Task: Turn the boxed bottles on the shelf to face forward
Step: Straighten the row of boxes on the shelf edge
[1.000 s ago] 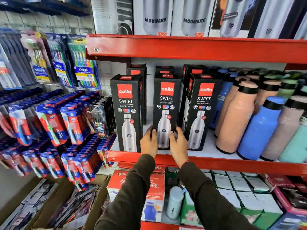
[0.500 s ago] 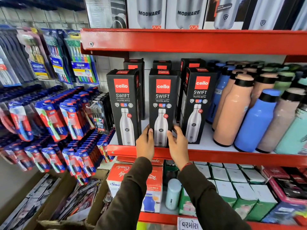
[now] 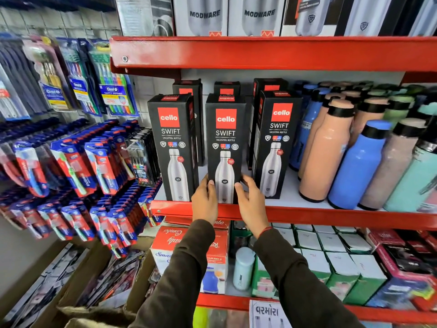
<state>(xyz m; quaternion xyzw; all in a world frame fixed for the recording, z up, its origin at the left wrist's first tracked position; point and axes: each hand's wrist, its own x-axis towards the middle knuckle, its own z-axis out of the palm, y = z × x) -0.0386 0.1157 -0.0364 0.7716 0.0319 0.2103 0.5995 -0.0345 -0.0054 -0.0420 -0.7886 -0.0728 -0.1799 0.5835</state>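
Note:
Three black Cello Swift bottle boxes stand in a front row on the red shelf (image 3: pixel 307 215). The left box (image 3: pixel 172 143) and the middle box (image 3: pixel 225 138) show their printed fronts squarely. The right box (image 3: pixel 275 138) is turned slightly to the left. My left hand (image 3: pixel 205 202) presses the middle box's lower left edge, and my right hand (image 3: pixel 251 204) holds its lower right edge. Behind the row stand more black boxes (image 3: pixel 189 88), mostly hidden.
Loose coloured bottles (image 3: pixel 354 162) crowd the shelf to the right of the boxes. Toothbrush packs (image 3: pixel 78 162) hang on the left wall. The upper shelf (image 3: pixel 260 52) carries Modware boxes. Cartons and small boxes (image 3: pixel 331 254) fill the shelf below.
Both hands stay on the base of the middle box, which now sits squarely at the shelf's front edge. The head camera has shifted a little.

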